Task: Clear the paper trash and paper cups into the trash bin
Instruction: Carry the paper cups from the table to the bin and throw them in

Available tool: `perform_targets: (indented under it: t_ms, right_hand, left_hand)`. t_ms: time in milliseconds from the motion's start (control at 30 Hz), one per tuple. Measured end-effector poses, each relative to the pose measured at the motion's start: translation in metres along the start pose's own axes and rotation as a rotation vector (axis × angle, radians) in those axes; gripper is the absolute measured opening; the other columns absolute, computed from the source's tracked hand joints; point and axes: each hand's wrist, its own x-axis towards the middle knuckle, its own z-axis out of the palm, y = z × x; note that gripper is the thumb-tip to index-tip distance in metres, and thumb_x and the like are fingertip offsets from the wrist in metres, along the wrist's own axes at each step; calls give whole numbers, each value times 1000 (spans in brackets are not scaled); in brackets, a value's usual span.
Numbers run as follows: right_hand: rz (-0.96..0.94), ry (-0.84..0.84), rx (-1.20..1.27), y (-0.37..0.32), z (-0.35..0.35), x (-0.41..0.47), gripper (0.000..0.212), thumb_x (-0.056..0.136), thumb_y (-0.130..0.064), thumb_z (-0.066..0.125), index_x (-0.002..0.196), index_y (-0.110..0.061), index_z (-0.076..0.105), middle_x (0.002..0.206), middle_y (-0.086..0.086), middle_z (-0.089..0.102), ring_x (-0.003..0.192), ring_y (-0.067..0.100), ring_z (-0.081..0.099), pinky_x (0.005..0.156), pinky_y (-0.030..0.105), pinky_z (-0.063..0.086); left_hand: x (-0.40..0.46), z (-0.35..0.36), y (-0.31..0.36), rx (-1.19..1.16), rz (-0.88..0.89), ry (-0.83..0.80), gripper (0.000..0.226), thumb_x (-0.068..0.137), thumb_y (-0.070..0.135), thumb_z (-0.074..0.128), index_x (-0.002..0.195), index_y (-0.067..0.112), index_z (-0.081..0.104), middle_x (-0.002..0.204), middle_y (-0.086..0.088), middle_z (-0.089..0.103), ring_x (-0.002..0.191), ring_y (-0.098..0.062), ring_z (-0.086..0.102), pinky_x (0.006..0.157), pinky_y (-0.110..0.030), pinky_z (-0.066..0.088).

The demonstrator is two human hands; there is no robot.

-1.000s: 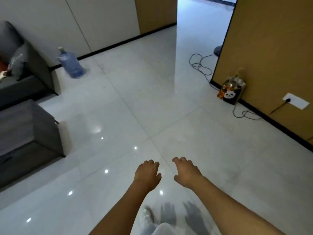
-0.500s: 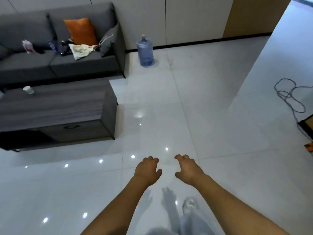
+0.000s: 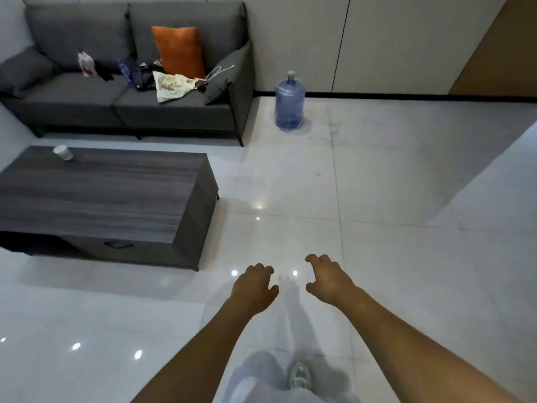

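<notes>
Far left, on the back corner of the dark wood coffee table: one paper cup, lying on its side or tilted, well apart from both your hands. Judgement: it is light and thin-walled, and will crush if squeezed, so take it round the body with a loose wrap of the fingers, or by the rim. Whether it holds liquid cannot be told from here.

Behind the table, on the grey sofa: a crumpled pale paper or bag on the right seat cushion, just in front of the orange cushion. Likely soft and springy, with no firm edge; gather it in a full handful. It may be cloth or plastic rather than paper: too blurred to say. Small dark items and a bottle-like thing beside it are not readable.

Centre: your left hand hangs over the bare floor tiles, fingers loosely curled, nothing in it. Your right hand is the same, fingers a little more spread, also holding nothing.

Right of the sofa: a blue water jug stands against the wall.

No trash bin is in view. The table's left end is cut off, so more trash may sit there.
</notes>
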Motion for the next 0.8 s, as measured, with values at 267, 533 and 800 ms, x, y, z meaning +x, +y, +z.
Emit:
perform_targets:
  t_ms: [267, 533, 800]
  right_hand:
    - [-79, -67, -37, -37, -81, 177, 63, 89, -26, 57, 145, -21, 28, 138, 8, 38, 122, 31, 43, 96, 40, 45]
    - [-141, -55, -29, -113, -182, 370, 63, 89, -26, 56, 145, -21, 28, 138, 8, 38, 121, 29, 43, 94, 39, 46]
    - [-157, -132, -64, -149, -260, 532, 63, 88, -24, 57, 144, -22, 29, 138, 7, 38, 120, 28, 44, 93, 37, 47]
  left_hand:
    - [163, -87, -44, -31, -93, 7, 50, 93, 37, 50, 139, 18, 42, 134, -4, 50, 123, -21, 46, 101, -35, 42]
    - [347, -202, -104, -14, -139, 24, 50, 94, 38, 50, 138, 16, 43, 134, -6, 49, 122, -23, 47, 99, -36, 44]
    - [497, -286, -140, -55, -179, 24, 51, 94, 37, 49, 139, 16, 41, 136, -6, 48, 125, -24, 44, 101, -38, 43]
